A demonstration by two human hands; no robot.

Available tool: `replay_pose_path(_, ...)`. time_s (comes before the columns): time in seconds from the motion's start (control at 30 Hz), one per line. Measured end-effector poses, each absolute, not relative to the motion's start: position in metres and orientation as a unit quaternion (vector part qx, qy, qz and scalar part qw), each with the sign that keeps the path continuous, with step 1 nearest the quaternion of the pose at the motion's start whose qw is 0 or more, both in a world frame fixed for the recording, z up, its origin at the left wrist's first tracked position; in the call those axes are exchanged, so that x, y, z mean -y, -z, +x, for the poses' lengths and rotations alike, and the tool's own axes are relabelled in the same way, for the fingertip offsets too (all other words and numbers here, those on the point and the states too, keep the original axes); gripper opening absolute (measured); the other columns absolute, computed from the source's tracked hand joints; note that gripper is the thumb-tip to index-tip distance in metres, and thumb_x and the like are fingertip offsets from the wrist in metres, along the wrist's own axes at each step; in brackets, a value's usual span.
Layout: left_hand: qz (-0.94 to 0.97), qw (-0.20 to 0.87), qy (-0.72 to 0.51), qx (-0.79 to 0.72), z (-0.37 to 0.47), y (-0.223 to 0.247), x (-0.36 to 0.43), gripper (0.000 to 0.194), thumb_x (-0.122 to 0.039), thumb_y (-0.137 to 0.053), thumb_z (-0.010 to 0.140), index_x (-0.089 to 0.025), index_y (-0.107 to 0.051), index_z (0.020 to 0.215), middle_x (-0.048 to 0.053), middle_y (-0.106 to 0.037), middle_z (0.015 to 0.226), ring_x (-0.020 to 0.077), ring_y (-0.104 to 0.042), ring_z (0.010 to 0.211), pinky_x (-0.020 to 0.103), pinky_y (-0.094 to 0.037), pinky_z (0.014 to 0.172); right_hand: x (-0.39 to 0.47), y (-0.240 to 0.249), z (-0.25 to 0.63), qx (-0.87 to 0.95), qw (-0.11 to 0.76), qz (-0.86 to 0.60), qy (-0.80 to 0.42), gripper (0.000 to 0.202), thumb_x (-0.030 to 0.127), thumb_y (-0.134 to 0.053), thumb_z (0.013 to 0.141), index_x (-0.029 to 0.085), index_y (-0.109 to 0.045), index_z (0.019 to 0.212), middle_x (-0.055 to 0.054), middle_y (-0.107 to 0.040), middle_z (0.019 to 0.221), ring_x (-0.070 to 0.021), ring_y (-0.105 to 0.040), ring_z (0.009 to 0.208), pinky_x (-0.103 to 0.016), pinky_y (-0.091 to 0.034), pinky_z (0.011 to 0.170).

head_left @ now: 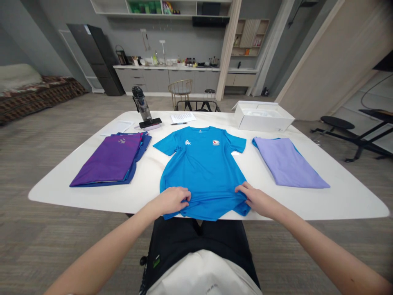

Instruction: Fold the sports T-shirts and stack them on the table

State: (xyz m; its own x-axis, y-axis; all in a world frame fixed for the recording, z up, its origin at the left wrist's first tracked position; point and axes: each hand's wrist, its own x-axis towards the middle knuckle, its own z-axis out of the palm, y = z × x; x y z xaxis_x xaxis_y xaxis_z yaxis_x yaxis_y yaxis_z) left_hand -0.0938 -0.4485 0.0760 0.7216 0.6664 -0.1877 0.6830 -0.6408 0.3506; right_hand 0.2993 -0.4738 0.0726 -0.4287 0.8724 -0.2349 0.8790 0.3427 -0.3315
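Note:
A blue short-sleeved T-shirt (202, 164) lies front side up on the white table (344, 200), its collar pointing away from me. Its lower part is bunched into folds, and the hem reaches the table's near edge. My left hand (174, 200) pinches the fabric at the lower left. At the lower right, my right hand (257, 198) grips the shirt with fingers curled into the cloth. A stack of folded purple and blue clothes (107, 157) rests to the left. On the right lies a folded lavender garment (288, 162) with blue cloth under it.
Toward the back left stand a dark water bottle (141, 104) and a black phone-like object (150, 123). A pen (179, 123) lies by a printed sheet (184, 117). An open white box (264, 116) sits at the back right. A chair (196, 106) is beyond the far edge.

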Motion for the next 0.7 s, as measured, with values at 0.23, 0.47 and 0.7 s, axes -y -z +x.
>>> replay_pose_path(0.23, 0.901, 0.115, -0.007, -0.417, -0.096, -0.077, 0.466, 0.032, -0.043, -0.045, 0.105, -0.02, -0.066, 0.1, 0.009, -0.068, 0.105, 0.0238, -0.065, 0.101, 0.035, -0.046, 0.087, 0.498, -0.083, 0.284, -0.844, -0.049, 0.489, 0.215, 0.021, 0.023, -0.047, 0.098, 0.026, -0.068, 0.1, -0.005, -0.068, 0.104, -0.0215, -0.066, 0.091, -0.033, -0.05, 0.084)
replay_pose_path(0.47, 0.902, 0.132, 0.002, -0.412, -0.098, -0.067, 0.479, 0.031, -0.048, -0.05, 0.103, -0.022, -0.066, 0.096, 0.007, -0.07, 0.101, 0.0245, -0.064, 0.1, 0.034, -0.045, 0.083, 0.51, -0.082, 0.286, -0.838, -0.005, 0.5, 0.218, 0.031, 0.039, -0.05, 0.099, 0.023, -0.071, 0.082, -0.006, -0.071, 0.085, -0.0221, -0.066, 0.079, -0.032, -0.047, 0.074)
replay_pose_path(0.7, 0.886, 0.254, -0.04, -0.387, -0.097, -0.07, 0.472, 0.028, -0.047, -0.052, 0.101, -0.025, -0.065, 0.092, 0.0, -0.07, 0.091, 0.0184, -0.066, 0.086, 0.029, -0.043, 0.075, 0.493, -0.094, 0.291, -0.763, 0.038, 0.5, 0.408, 0.031, 0.047, -0.057, 0.093, 0.024, -0.071, 0.078, -0.002, -0.069, 0.071, -0.019, -0.064, 0.058, -0.029, -0.045, 0.056)
